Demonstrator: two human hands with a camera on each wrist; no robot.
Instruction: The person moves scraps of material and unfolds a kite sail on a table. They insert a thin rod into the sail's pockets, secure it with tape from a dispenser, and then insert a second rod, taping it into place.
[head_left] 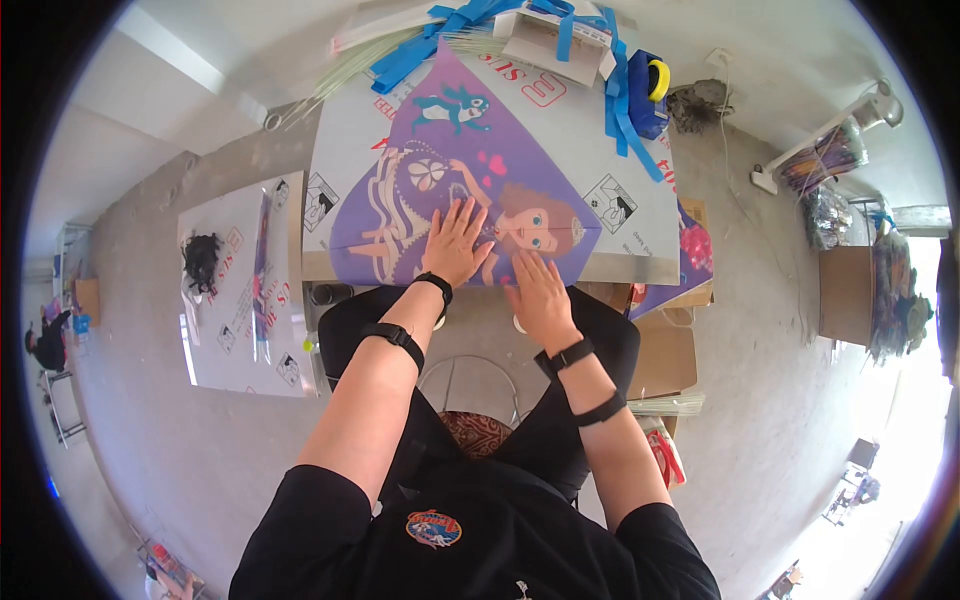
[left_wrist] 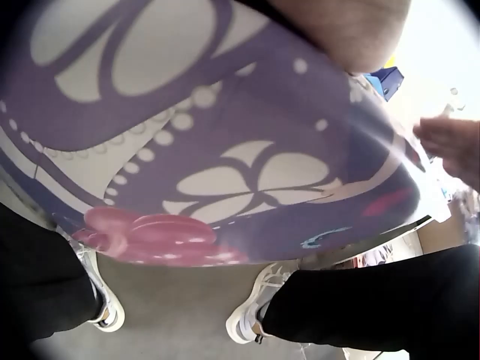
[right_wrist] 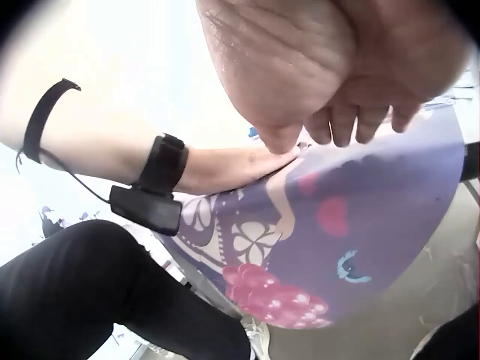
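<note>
Nearest me, the right hand [head_left: 543,298] reaches over the near edge of the purple, princess-printed, pointed sheet [head_left: 455,150], its fingers straight and almost together; whether they touch it I can't tell. The left hand [head_left: 457,240] rests further in, fingers spread flat. The sheet lies across the board-topped bench [head_left: 652,215]; I read its long axis as running away from me. The wrist views show me pink rounded print [right_wrist: 277,296] hanging below the bench edge, hidden from the head view. Blue flat strips [head_left: 405,65] lie by the far tip.
</note>
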